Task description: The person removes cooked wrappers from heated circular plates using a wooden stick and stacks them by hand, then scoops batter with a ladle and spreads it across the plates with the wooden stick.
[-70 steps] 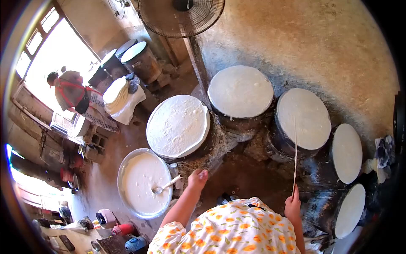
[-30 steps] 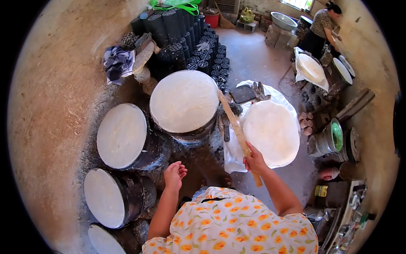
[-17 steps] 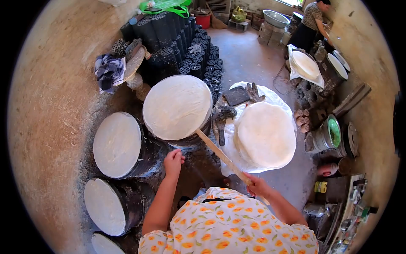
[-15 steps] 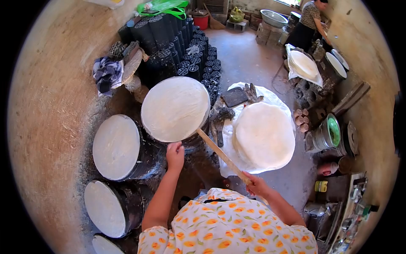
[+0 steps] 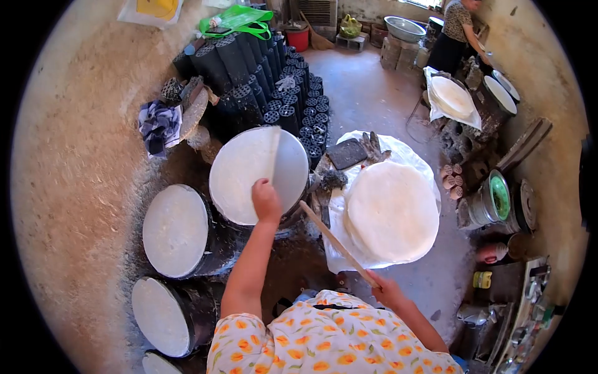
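Note:
My left hand (image 5: pixel 266 199) is closed on the edge of a thin white sheet (image 5: pixel 246 168), which is partly peeled back from the round griddle top (image 5: pixel 293 162) on a dark drum. The sheet's right side is lifted, baring a smooth grey strip. My right hand (image 5: pixel 386 290) grips a flat wooden stick (image 5: pixel 339 245), its far tip beside the drum's right edge. Right of the drum, a stack of round white sheets (image 5: pixel 392 212) lies on a white cloth (image 5: pixel 336 215). A second white-topped drum (image 5: pixel 175 230) stands at the left.
More white-topped drums (image 5: pixel 161 316) line the left wall. Black perforated cylinders (image 5: pixel 233 59) are stacked behind. Dark gloves (image 5: pixel 374 146) and a black slab (image 5: pixel 346 153) lie by the stack. A person (image 5: pixel 458 37) bends over drums at the back right. A metal bucket (image 5: pixel 492 199) stands right.
My left hand has moved from beside the drum up over its top and taken hold of the sheet, whose right part is now lifted leftward. The stick has come away from the drum's rim.

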A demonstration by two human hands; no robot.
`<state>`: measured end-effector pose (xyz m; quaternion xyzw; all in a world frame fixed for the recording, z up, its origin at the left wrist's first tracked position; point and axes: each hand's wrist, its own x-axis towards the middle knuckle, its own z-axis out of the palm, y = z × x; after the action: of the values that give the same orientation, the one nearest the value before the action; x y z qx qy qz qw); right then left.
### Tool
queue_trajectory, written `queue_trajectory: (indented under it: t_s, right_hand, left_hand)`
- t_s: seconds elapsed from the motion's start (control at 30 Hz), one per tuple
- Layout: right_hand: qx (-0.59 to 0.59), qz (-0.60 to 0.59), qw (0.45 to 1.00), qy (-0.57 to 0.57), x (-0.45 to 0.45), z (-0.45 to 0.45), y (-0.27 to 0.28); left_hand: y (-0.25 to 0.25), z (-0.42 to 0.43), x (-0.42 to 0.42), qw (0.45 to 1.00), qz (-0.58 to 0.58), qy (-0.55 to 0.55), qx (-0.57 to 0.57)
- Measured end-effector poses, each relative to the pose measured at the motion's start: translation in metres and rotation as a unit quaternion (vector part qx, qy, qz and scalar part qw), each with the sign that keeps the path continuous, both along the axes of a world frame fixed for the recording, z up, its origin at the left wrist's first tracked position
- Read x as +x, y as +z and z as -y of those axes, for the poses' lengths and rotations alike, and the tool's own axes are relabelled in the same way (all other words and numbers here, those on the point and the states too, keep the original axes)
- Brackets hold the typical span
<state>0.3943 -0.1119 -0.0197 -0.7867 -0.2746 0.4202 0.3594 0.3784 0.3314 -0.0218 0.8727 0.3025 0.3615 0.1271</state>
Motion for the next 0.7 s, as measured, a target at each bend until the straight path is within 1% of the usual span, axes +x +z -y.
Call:
queue_trajectory:
  t_s: [0.03, 0.07, 0.1, 0.13, 0.17, 0.23, 0.33, 0.4, 0.47, 0.5, 0.53, 0.6, 0.63, 0.67, 0.7]
  right_hand:
    - [0.009, -0.011, 0.999, -0.029, -0.002, 0.003, -0.003]
    - [0.018, -0.022, 0.998, -0.059, -0.003, 0.005, -0.006]
    - [0.02, -0.025, 0.998, -0.063, -0.005, 0.007, -0.009]
    - [0.025, -0.041, 0.993, -0.107, -0.007, 0.008, -0.012]
    - [0.029, -0.058, 0.986, -0.151, -0.008, 0.008, -0.015]
    - [0.046, -0.053, 0.984, -0.167, -0.009, 0.008, -0.018]
    - [0.07, -0.039, 0.979, -0.187, -0.008, 0.011, -0.026]
    - [0.079, -0.033, 0.977, -0.197, -0.008, 0.01, -0.028]
    - [0.073, -0.042, 0.967, -0.24, -0.005, 0.01, -0.022]
    - [0.072, -0.043, 0.963, -0.257, -0.006, 0.013, -0.025]
    - [0.064, -0.041, 0.958, -0.276, -0.008, 0.017, -0.024]
    - [0.078, -0.091, 0.93, -0.347, -0.007, 0.023, -0.021]
    - [0.087, -0.095, 0.921, -0.367, -0.006, 0.028, -0.021]
    - [0.085, -0.091, 0.916, -0.381, -0.005, 0.034, -0.018]
    - [0.087, -0.102, 0.899, -0.417, -0.004, 0.039, -0.016]
  left_hand:
    - [0.009, -0.005, -0.012, 0.996, 0.076, -0.019, 0.035]
    - [0.024, -0.008, -0.023, 0.995, 0.101, -0.009, 0.015]
    - [0.035, -0.016, -0.036, 0.994, 0.104, -0.006, 0.019]
    - [0.055, -0.021, -0.05, 0.994, 0.101, -0.029, 0.027]
    - [0.071, -0.026, -0.061, 0.995, 0.09, -0.014, 0.037]
    - [0.105, -0.04, -0.079, 0.995, 0.063, -0.06, 0.039]
    - [0.154, -0.036, -0.083, 0.993, 0.034, -0.107, 0.048]
    - [0.172, -0.029, -0.078, 0.99, 0.011, -0.135, 0.048]
    - [0.177, -0.019, -0.063, 0.981, 0.014, -0.186, 0.057]
    - [0.178, -0.01, -0.055, 0.979, -0.005, -0.203, -0.016]
    - [0.181, 0.003, -0.046, 0.975, -0.005, -0.223, -0.024]
    - [0.184, 0.033, -0.024, 0.951, -0.006, -0.285, -0.122]
    - [0.179, 0.044, -0.015, 0.925, -0.012, -0.318, -0.207]
    - [0.177, 0.058, -0.006, 0.9, -0.01, -0.358, -0.248]
    - [0.18, 0.079, 0.004, 0.851, 0.046, -0.375, -0.365]
